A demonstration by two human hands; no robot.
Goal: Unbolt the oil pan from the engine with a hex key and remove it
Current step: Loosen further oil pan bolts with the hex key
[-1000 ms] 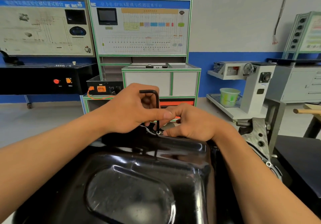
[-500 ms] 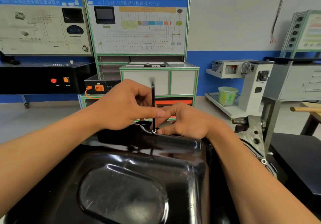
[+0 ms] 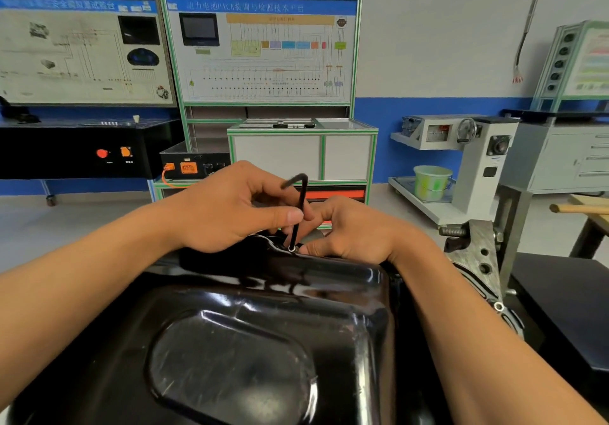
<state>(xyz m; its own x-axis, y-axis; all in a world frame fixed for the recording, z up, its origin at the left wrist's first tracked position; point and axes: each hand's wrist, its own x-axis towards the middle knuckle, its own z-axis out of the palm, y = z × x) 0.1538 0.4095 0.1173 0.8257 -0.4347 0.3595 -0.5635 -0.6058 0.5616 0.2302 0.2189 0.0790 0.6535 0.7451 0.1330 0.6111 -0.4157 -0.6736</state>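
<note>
A glossy black oil pan (image 3: 250, 342) fills the lower middle of the view, bottom up on the engine. A black L-shaped hex key (image 3: 300, 207) stands upright with its tip in a bolt (image 3: 292, 248) on the pan's far flange. My left hand (image 3: 230, 207) pinches the key's long shaft between thumb and fingers. My right hand (image 3: 349, 230) rests curled beside the bolt, fingertips at the base of the key; whether it pinches the bolt or the key is hidden.
Grey engine metal with holes (image 3: 478, 256) and a threaded stud sticks out to the right. A dark bench top (image 3: 566, 299) lies further right. Training panels (image 3: 260, 49), a green bucket (image 3: 431, 182) and cabinets stand behind, across open floor.
The hex key's short arm has swung round as my left hand turns it in the bolt. Both hands stay at the far flange.
</note>
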